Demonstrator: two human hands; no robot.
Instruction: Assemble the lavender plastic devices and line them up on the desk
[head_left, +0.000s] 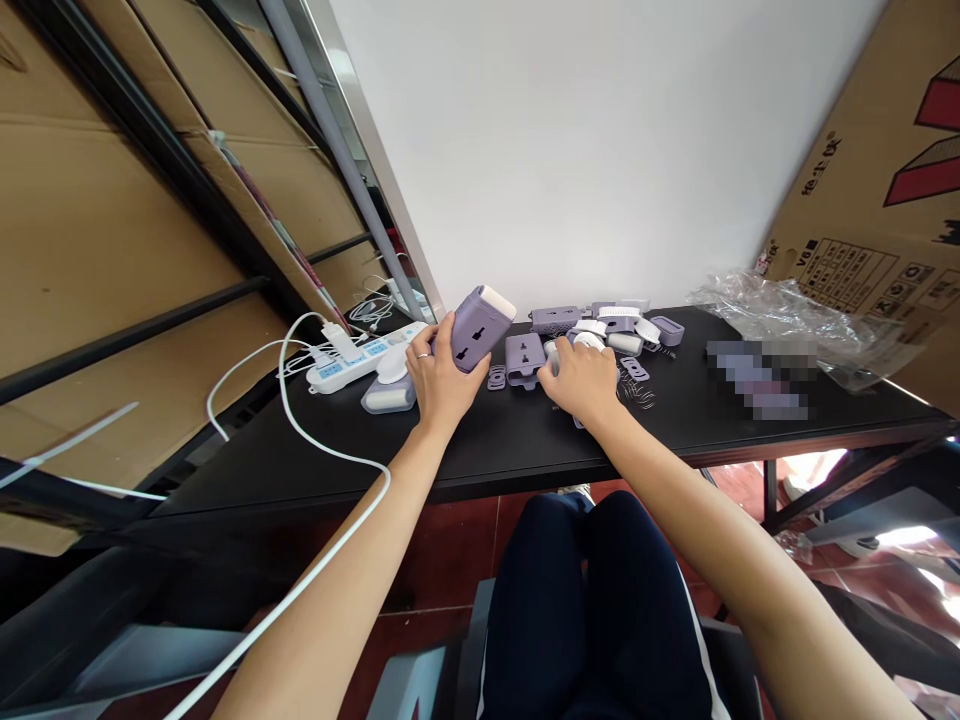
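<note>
My left hand [441,378] is closed around a purple plastic housing [480,330] with keyhole slots and a white end, held tilted above the table. My right hand [583,378] reaches into a pile of purple and white plastic parts, its fingers curled over white pieces; what they grip is partly hidden. Between the hands lies another purple housing [525,355] with keyhole slots. A small flat purple plate with holes [497,377] is beside it. Just past my right hand are a similar plate [634,369], a white cylindrical piece [624,344] and thin curved wires [640,394].
A white power strip [360,362] with plugged cables stands at left; one white cable [330,447] loops over my left forearm. Near it lies a purple and white piece [388,396]. Clear plastic bags [802,315] and a carton [870,190] are at right on the black table [480,440].
</note>
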